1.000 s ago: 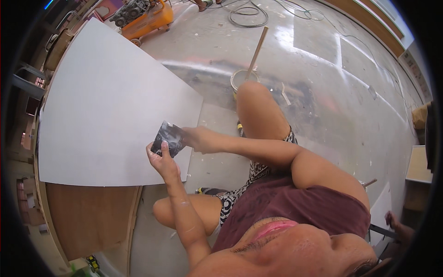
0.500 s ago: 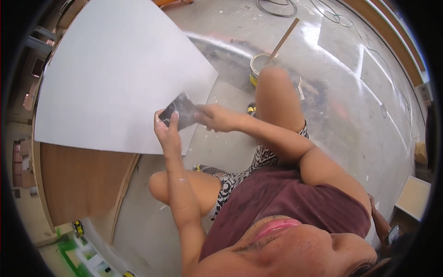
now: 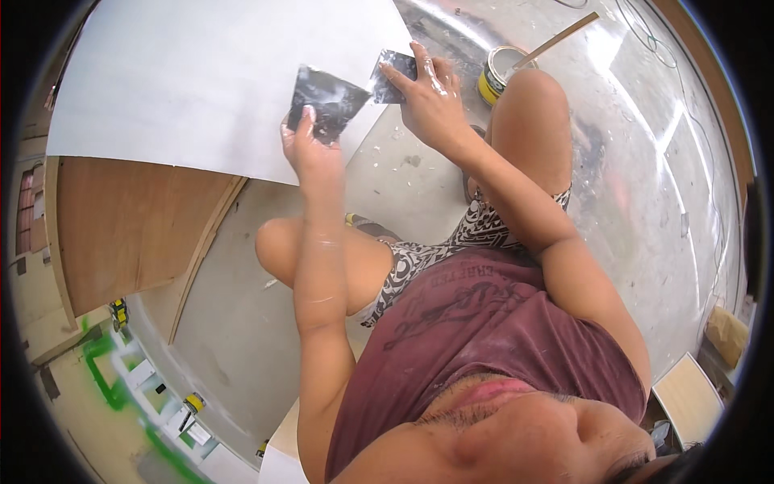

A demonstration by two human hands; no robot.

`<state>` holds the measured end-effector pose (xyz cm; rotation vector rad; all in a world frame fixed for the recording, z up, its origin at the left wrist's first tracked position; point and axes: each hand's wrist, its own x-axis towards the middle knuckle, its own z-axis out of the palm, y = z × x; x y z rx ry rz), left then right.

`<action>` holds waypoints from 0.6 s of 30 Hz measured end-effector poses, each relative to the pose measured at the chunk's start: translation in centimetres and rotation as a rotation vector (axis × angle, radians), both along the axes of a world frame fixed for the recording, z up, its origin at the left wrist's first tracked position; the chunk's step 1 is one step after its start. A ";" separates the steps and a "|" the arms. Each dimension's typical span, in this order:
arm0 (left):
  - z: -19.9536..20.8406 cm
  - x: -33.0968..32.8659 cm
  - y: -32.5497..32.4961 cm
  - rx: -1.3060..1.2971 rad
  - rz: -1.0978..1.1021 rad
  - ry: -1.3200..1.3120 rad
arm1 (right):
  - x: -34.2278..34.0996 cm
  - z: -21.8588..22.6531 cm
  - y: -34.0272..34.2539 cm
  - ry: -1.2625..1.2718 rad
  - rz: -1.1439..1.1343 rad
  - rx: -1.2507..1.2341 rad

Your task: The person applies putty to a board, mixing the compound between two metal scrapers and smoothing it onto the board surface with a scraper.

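My left hand [image 3: 305, 152] grips a flat black putty spreader [image 3: 326, 101], its thumb lying across the face. White paste smears that face. To its right, my right hand [image 3: 435, 97] pinches a second, smaller-looking black spreader [image 3: 390, 79]. White paste coats some of the fingers on this hand. The two spreaders are close together at their near edges; I cannot tell if they touch. Both are over the near right corner of a large white panel [image 3: 185, 81].
Beyond my right knee stands an open can [image 3: 486, 85] with a wooden stick [image 3: 556, 40] leaning out of it. A brown wooden panel [image 3: 129, 226] supports the white one at the left. Green-marked boards and white pieces [image 3: 145, 379] lie at lower left. A cable [image 3: 685, 105] crosses the floor.
The two spreaders, overlapping or pressed together before, now show apart, one in each hand. My right hand has moved up and away to the right. The view has shifted too.
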<state>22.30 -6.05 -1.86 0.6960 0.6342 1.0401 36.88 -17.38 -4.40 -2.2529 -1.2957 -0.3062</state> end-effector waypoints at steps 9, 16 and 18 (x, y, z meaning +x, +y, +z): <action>-1.1 1.9 -2.5 0.068 -0.011 0.028 | -2.2 -2.0 0.5 -0.077 0.112 -0.156; -1.1 2.1 -1.6 0.113 -0.081 0.210 | -3.6 -3.4 0.7 -0.304 0.234 0.003; -1.0 1.7 -1.5 0.137 -0.084 0.220 | -3.2 -3.5 0.6 -0.297 0.253 -0.010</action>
